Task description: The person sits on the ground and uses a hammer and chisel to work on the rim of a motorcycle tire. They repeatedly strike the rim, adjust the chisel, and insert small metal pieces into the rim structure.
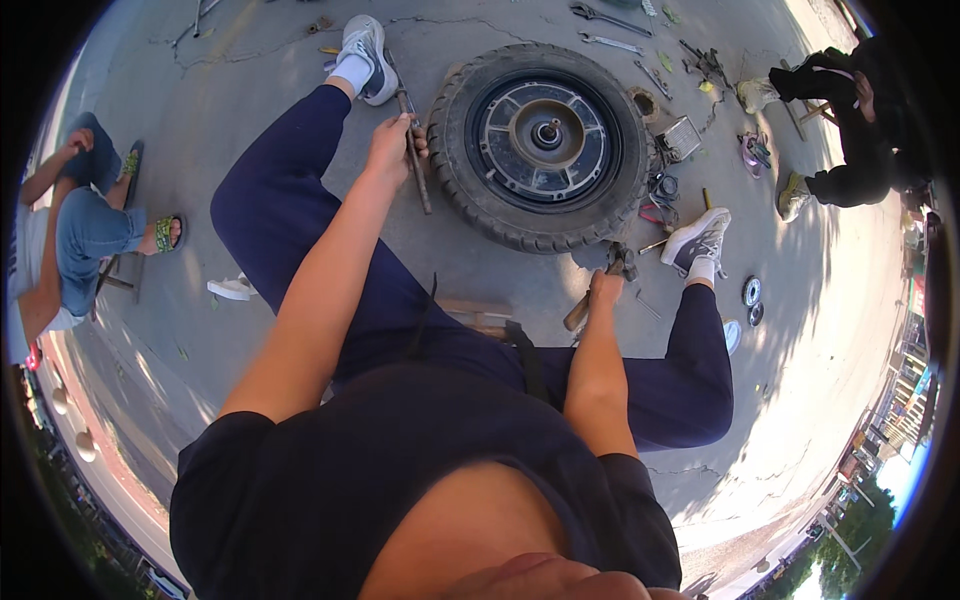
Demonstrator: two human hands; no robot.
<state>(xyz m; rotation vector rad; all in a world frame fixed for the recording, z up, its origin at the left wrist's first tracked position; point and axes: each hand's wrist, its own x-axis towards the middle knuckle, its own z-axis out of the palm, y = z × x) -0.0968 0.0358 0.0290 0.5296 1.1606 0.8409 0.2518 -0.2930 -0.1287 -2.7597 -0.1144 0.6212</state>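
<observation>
A wheel with a black knobbly tyre [455,185] lies flat on the ground in front of me, its dark metal hub [547,140] facing up. My left hand [393,150] is closed around a long rusty metal bar [419,180], held beside the tyre's left side. Low at the right of the wheel, my right hand [605,288] grips a hammer. Its wooden handle [576,314] sticks out below the fist, and its dark head [622,262] is near the tyre's lower edge. Whether the head touches the rubber I cannot tell.
Wrenches [610,42] lie beyond the wheel. Right of it are a metal box [679,138], red-handled pliers [655,213] and bearing-like rings [752,291]. One person [95,215] sits at the left, another [850,120] at the right. My shoes [697,240] flank the wheel.
</observation>
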